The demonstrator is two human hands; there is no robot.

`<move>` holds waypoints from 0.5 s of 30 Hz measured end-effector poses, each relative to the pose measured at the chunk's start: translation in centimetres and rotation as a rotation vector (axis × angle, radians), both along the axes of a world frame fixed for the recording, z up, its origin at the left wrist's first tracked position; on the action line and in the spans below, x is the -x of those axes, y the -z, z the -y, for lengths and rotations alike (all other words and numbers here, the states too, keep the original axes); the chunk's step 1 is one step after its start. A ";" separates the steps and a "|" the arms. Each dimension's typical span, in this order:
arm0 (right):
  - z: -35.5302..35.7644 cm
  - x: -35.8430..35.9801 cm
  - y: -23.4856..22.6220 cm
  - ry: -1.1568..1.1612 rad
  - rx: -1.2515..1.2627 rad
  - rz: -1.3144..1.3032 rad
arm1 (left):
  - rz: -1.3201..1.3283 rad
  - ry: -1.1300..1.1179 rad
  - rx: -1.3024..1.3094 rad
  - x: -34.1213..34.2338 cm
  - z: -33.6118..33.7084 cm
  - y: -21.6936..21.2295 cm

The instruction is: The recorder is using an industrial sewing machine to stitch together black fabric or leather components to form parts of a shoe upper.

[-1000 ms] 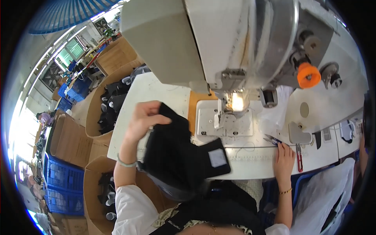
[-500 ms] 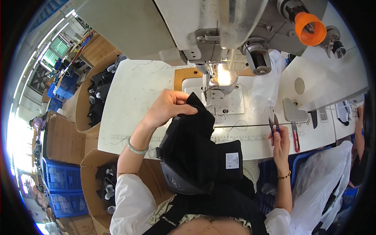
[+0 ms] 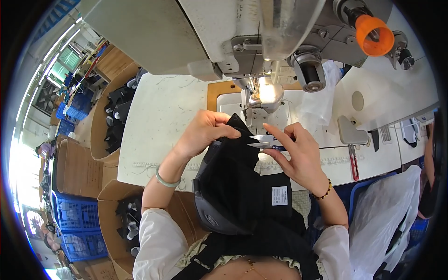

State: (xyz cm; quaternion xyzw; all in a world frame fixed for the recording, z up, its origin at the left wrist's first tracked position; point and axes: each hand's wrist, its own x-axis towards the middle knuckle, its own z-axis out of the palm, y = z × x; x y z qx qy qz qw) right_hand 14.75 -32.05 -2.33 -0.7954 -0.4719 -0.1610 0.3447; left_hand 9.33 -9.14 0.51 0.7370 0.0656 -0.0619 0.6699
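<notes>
My left hand (image 3: 201,133) pinches the upper corner of a black padded fabric piece (image 3: 228,182) with a stiff dark-grey panel and a white label (image 3: 280,195). The piece hangs over the table's front edge and across my lap. Thread snips (image 3: 262,142) with blue on their handle are in my right hand (image 3: 301,154), its index finger raised. Their parted blades point left, with the tips at the edge of the fabric near my left fingers. Whether they touch a thread is too small to tell.
The lit sewing machine head (image 3: 268,93) stands just beyond my hands on the white table (image 3: 154,126). Red-handled snips (image 3: 354,163) lie at the right. Cardboard boxes (image 3: 106,205) of black pieces stand at the left; a clear plastic bag (image 3: 385,210) is at the right.
My right hand has swung left with the snips, from the table's right side to the fabric's upper edge. My left hand and the fabric have shifted slightly.
</notes>
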 end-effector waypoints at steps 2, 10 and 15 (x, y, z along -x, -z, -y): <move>-0.2 -0.2 -0.3 -0.012 -0.017 0.021 | -0.004 0.022 -0.028 0.0 -0.1 0.0; -0.5 -1.0 -0.2 -0.166 -0.057 -0.129 | 0.020 0.049 -0.110 -0.2 -0.6 0.4; -0.4 -1.1 0.1 -0.050 -0.117 -0.215 | 0.040 0.034 -0.072 -0.1 -0.1 0.0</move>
